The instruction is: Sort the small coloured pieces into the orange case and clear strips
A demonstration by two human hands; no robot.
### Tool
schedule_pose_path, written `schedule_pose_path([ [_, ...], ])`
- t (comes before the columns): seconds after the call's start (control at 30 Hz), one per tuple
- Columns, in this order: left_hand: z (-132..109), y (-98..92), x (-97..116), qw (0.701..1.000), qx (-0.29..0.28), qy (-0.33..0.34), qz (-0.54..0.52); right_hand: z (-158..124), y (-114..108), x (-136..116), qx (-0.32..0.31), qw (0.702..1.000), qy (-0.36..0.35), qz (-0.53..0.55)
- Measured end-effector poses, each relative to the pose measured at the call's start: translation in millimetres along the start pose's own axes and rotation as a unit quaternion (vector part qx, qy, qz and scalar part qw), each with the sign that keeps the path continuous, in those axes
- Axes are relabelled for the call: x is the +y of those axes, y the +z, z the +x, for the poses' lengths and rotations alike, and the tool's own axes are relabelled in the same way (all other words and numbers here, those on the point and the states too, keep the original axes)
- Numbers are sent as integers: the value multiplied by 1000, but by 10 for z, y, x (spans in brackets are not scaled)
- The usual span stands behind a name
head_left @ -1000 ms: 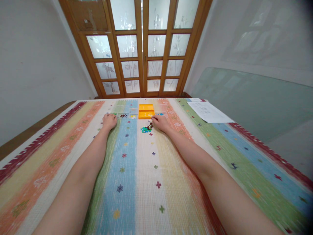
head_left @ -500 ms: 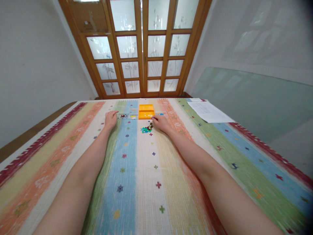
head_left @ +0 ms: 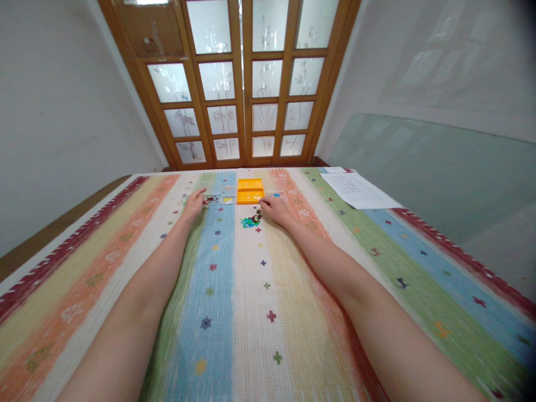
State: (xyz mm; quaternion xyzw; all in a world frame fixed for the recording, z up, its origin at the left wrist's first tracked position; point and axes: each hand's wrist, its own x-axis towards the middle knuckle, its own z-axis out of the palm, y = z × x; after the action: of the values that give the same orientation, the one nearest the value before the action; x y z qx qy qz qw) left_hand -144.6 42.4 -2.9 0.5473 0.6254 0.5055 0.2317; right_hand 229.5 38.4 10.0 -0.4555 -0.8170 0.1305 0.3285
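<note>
My left hand (head_left: 195,203) rests at the left end of a clear plastic box with dark red bits (head_left: 212,199). Its forefinger and thumb point right, with a gap between them and nothing visible inside. Beside that box is another clear box holding yellow bits (head_left: 228,200). An open orange case (head_left: 250,197) stands in the middle with small pale pieces inside. My right hand (head_left: 273,209) is closed, fingertips bunched near the case's front right corner; whatever they pinch is too small to make out. Just in front lies a loose pile of small blue, green and dark red pieces (head_left: 250,222).
To the right of the orange case is a clear box with blue bits (head_left: 274,195). Printed paper sheets (head_left: 355,190) lie at the far right of the striped tablecloth (head_left: 251,312). Wooden glazed doors (head_left: 247,84) rise behind the table, and a glass panel (head_left: 419,173) leans at right.
My left hand has shifted slightly right, its fingers now at the box with dark red bits and the thumb lower, apart from the forefinger. My right hand stays almost where it was.
</note>
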Motion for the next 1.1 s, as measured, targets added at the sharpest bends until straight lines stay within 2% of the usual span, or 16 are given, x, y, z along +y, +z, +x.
schedule_pose_path([
  [0.23, -92, 93, 67, 998, -24, 21, 49, 3, 17, 25, 0, 1000, -2, 0],
  [0.4, -223, 237, 208, 986, -85, 105, 101, 13, 54, 78, 23, 1000, -6, 14],
  [0.47, -285, 301, 265, 975, -113, 149, 121, 21, 63, 92, 17, 1000, -22, 9],
  [0.63, -450, 453, 389, 933, -189, 256, 169, 30, 49, 80, -49, 992, -104, -50],
  [0.77, -546, 533, 465, 904, -232, 298, 200, 30, 31, 59, -83, 985, -132, -78],
  [0.93, -580, 592, 487, 880, -252, 328, 232, 46, 92, 43, -119, 982, -144, -12],
  [1.1, -634, 655, 519, 864, -262, 354, 243, 68, 158, 63, -91, 990, -88, 59],
])
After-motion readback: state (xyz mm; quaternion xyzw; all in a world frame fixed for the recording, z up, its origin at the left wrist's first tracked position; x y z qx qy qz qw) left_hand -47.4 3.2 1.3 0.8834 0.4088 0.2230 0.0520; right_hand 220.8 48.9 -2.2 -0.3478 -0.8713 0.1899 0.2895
